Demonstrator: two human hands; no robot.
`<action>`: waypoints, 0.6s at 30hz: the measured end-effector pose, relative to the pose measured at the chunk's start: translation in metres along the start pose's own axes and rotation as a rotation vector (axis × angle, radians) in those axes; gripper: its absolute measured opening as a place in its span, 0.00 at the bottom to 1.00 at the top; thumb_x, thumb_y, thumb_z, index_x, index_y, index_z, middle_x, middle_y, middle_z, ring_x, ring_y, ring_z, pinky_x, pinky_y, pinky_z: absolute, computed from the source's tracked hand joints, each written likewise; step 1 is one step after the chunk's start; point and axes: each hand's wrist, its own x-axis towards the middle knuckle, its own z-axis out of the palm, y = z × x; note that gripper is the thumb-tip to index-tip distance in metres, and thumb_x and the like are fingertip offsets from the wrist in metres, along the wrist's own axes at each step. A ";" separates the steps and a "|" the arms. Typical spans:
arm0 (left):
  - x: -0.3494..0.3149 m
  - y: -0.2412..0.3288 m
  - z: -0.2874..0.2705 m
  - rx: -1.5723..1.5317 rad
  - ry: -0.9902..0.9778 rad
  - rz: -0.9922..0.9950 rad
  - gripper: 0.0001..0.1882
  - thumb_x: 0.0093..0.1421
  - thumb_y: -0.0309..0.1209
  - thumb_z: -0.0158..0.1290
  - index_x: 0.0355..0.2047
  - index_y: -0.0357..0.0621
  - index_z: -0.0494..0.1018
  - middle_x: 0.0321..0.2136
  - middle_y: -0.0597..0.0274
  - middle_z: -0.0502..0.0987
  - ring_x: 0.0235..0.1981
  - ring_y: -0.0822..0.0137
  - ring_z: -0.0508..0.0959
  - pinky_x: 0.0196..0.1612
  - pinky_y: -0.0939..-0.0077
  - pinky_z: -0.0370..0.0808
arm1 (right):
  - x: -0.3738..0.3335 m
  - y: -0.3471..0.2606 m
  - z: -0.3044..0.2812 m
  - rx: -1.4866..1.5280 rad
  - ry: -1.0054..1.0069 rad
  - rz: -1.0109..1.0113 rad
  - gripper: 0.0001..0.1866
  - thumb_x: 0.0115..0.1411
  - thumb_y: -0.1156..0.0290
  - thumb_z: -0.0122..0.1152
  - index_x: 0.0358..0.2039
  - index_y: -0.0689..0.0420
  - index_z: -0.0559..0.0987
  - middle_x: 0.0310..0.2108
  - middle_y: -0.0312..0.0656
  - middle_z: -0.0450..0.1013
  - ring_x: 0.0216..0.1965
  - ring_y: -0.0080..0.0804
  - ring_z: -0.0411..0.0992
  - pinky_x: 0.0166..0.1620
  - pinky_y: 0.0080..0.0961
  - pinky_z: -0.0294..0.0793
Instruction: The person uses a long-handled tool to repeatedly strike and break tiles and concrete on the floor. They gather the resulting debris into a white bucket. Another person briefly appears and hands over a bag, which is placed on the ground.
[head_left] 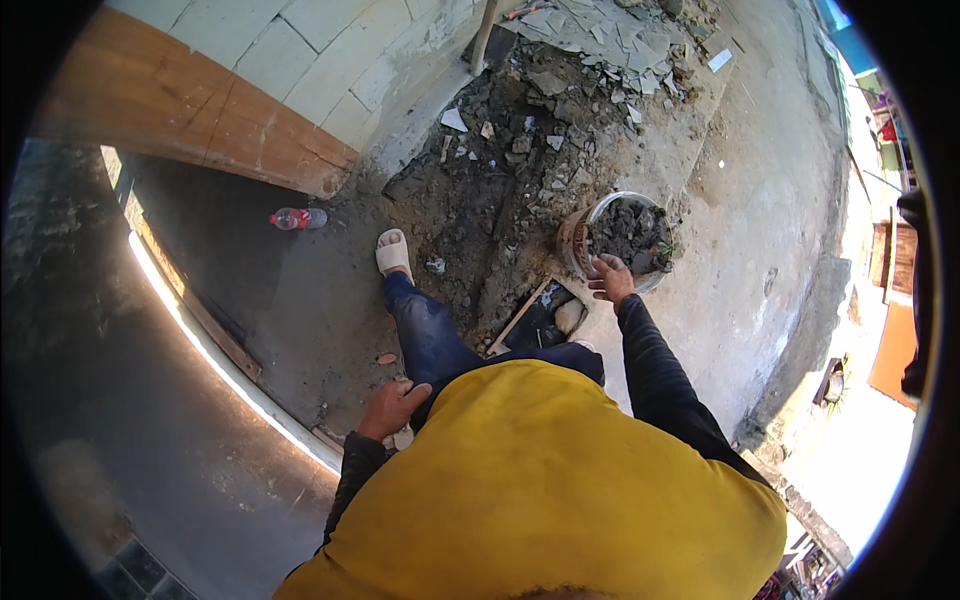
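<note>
Head view: my right hand grips the rim of the bucket, already full of rubble; the debris pile beyond remains. My left hand rests loosely curled on my knee, empty.

You stand on a grey concrete floor in bright daylight, with a heap of dark soil and broken grey tile rubble ahead. To your left rises a pale block wall edged by a brown wooden board. A red-labelled plastic bottle lies below it, possibly empty.
</note>
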 end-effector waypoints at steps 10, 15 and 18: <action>0.236 0.128 -0.351 0.618 -0.159 0.441 0.21 0.60 0.48 0.61 0.40 0.42 0.82 0.36 0.52 0.83 0.41 0.51 0.81 0.47 0.57 0.77 | -0.114 -0.037 0.091 -0.124 0.441 0.221 0.36 0.62 0.56 0.66 0.65 0.61 0.67 0.32 0.48 0.81 0.27 0.32 0.77 0.28 0.31 0.76; 0.372 0.324 -0.342 0.736 0.084 1.053 0.28 0.62 0.44 0.60 0.57 0.41 0.74 0.57 0.53 0.75 0.62 0.51 0.70 0.63 0.57 0.69 | -0.126 -0.100 0.097 0.246 0.500 0.101 0.34 0.65 0.57 0.65 0.66 0.59 0.66 0.35 0.46 0.80 0.28 0.27 0.75 0.27 0.26 0.74; 0.422 0.436 -0.305 1.066 0.140 1.149 0.30 0.62 0.43 0.59 0.61 0.43 0.72 0.65 0.54 0.69 0.71 0.52 0.60 0.67 0.52 0.65 | -0.105 -0.136 0.095 0.452 0.503 0.047 0.33 0.66 0.57 0.64 0.66 0.59 0.66 0.36 0.43 0.79 0.27 0.23 0.74 0.29 0.22 0.73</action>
